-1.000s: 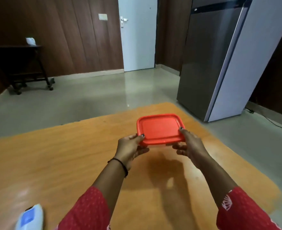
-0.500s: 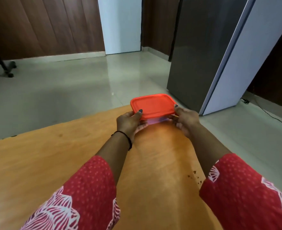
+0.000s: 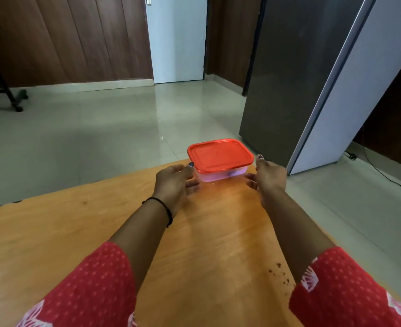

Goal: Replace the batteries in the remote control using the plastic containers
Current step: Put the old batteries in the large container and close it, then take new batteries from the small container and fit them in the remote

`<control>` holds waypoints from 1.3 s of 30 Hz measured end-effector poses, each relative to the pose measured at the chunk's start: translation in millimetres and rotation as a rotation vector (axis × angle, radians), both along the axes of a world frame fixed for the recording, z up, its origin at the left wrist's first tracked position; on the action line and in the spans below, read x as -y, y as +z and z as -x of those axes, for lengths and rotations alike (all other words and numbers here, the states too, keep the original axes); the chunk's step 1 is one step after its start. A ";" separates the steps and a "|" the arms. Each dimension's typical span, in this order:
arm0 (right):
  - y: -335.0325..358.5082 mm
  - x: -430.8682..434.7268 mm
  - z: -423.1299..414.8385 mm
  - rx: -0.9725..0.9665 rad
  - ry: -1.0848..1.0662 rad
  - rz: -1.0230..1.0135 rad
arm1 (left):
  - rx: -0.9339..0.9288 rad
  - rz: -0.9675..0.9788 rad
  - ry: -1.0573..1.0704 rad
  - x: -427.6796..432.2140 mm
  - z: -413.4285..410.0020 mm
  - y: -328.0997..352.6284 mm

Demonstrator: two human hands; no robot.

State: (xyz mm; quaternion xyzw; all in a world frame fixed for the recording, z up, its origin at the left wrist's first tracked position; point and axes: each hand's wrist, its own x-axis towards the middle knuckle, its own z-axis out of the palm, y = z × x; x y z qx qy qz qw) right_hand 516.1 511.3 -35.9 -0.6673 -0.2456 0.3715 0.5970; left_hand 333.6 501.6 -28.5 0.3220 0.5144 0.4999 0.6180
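Observation:
A clear plastic container with a red lid [image 3: 220, 155] stands at the far edge of the orange wooden table [image 3: 100, 232]. The lid is closed on it. My left hand [image 3: 174, 185] is just left of the container, fingers apart, its thumb tip near the lid's corner. My right hand [image 3: 269, 177] is just right of it, fingers spread, a small gap between hand and box. Neither hand grips anything. The remote control is out of view.
A tall grey refrigerator [image 3: 312, 79] stands on the floor beyond the table's far right. A dark stand with wheels [image 3: 3, 90] is at the far left by the wood-panelled wall. Dark crumbs [image 3: 280, 273] lie on the table near my right forearm.
The container went from held above the table to standing at its far edge. Both hands have let go and opened beside it. The view has shifted forward, and the remote has dropped out of sight.

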 end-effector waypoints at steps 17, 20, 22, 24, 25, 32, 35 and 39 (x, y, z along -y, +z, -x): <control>145.7 381.5 173.4 -0.180 0.520 -0.392 | -0.396 -0.525 0.220 409.7 141.1 158.8; 137.0 449.4 200.1 -0.217 0.589 -0.354 | -0.373 -0.501 0.307 486.8 179.5 153.8; 127.1 488.3 216.8 -0.200 0.630 -0.304 | -0.358 -0.449 0.366 531.8 200.0 143.0; 114.6 516.6 231.9 -0.168 0.658 -0.256 | -0.330 -0.378 0.437 563.5 215.9 126.1; 107.3 528.3 239.4 -0.156 0.671 -0.230 | -0.314 -0.345 0.470 575.7 222.5 116.2; 49.5 553.2 288.7 -0.012 0.756 -0.082 | -0.319 -0.170 0.639 586.9 266.1 39.3; 30.5 542.2 311.0 0.089 0.781 -0.079 | -0.427 -0.160 0.810 572.2 288.4 18.8; 16.7 513.9 374.0 0.304 0.909 -0.216 | -0.554 -0.141 1.090 541.6 336.4 6.8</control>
